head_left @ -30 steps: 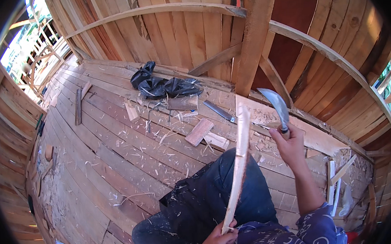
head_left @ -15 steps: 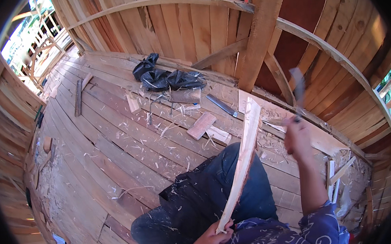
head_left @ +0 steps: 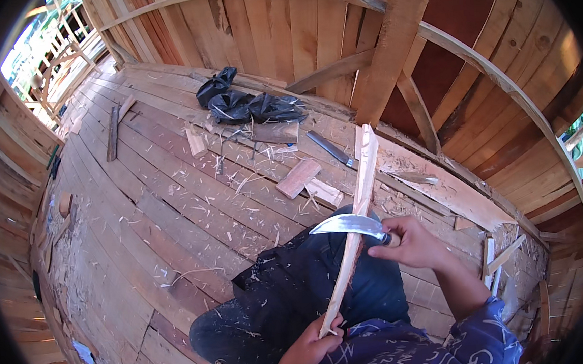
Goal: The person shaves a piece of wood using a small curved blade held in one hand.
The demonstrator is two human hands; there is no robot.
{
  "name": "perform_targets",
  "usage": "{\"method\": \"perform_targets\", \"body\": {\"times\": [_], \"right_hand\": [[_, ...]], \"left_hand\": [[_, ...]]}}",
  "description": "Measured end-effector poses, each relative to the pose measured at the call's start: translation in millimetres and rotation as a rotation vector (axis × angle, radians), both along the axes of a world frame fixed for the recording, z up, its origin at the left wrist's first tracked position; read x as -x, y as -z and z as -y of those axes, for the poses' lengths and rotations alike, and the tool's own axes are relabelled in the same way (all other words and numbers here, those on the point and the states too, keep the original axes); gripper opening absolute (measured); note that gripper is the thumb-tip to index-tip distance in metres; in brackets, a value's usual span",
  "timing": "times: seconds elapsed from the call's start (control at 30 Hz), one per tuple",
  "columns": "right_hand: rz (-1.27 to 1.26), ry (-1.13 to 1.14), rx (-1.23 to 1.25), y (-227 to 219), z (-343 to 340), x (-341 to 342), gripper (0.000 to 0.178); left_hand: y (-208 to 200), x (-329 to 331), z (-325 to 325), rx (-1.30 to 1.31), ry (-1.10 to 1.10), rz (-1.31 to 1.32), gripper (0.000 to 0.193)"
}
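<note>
A long, rough-hewn wooden stick leans up and away from me, its far end on the floor boards near the wall or just above them; I cannot tell which. Around its near end my left hand is closed. A knife with a curved, pale metal blade lies across the middle of the stick, over my bent knee. My right hand grips the knife's short handle, and the blade points left. Bark-coloured, torn wood shows along the stick's right edge below the blade.
Wood shavings litter the plank floor. Ahead lie a black plastic bag, a dark flat metal tool and a reddish wood block. A wide pale board runs along the wall, beside a thick post.
My right hand has brought the knife down and left, from raised beside the stick to across it. The stick's far end has tipped slightly left and lower. My left hand keeps its hold.
</note>
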State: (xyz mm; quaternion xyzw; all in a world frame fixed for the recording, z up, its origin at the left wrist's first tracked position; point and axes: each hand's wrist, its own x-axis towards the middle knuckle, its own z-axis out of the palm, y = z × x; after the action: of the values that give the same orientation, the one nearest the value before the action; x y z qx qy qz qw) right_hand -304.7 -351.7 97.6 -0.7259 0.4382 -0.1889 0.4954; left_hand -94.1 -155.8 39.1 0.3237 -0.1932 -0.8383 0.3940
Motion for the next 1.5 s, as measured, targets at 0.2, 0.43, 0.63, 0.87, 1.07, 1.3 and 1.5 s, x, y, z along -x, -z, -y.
{"method": "perform_targets", "body": {"times": [0.2, 0.43, 0.63, 0.87, 1.07, 1.3, 1.5], "right_hand": [[-0.452, 0.673, -0.198, -22.7, 23.0, 7.7, 0.03], [0.015, -0.175, -0.272, -24.5, -11.8, 8.7, 0.024], [0.055, -0.027, -0.077, -5.2, 17.7, 9.9, 0.022], [0.113, -0.363, -0.172, 18.9, -1.3, -6.5, 0.021], [0.071, 0.073, -0.456, 2.2, 3.0, -11.7, 0.02], [0.005, -0.437, -0.672, 8.7, -26.6, -34.8, 0.024], [-0.001, -0.099, -0.416, 5.5, 7.0, -28.5, 0.025]], "left_hand": [[9.8, -3.7, -8.2, -0.058, -0.006, 0.023, 0.024], [15.2, 0.4, -6.1, -0.073, -0.045, 0.128, 0.027], [-7.2, -1.8, -1.5, 0.037, -0.157, 0.332, 0.028], [3.9, -5.2, -5.5, 0.087, -0.212, 0.562, 0.023], [7.6, -10.1, -8.2, 0.153, -0.379, 1.075, 0.039], [-4.0, -22.1, 1.0, 0.203, -0.397, 1.361, 0.037], [-10.1, -21.4, -10.0, 0.216, -0.344, 1.408, 0.038]]}}
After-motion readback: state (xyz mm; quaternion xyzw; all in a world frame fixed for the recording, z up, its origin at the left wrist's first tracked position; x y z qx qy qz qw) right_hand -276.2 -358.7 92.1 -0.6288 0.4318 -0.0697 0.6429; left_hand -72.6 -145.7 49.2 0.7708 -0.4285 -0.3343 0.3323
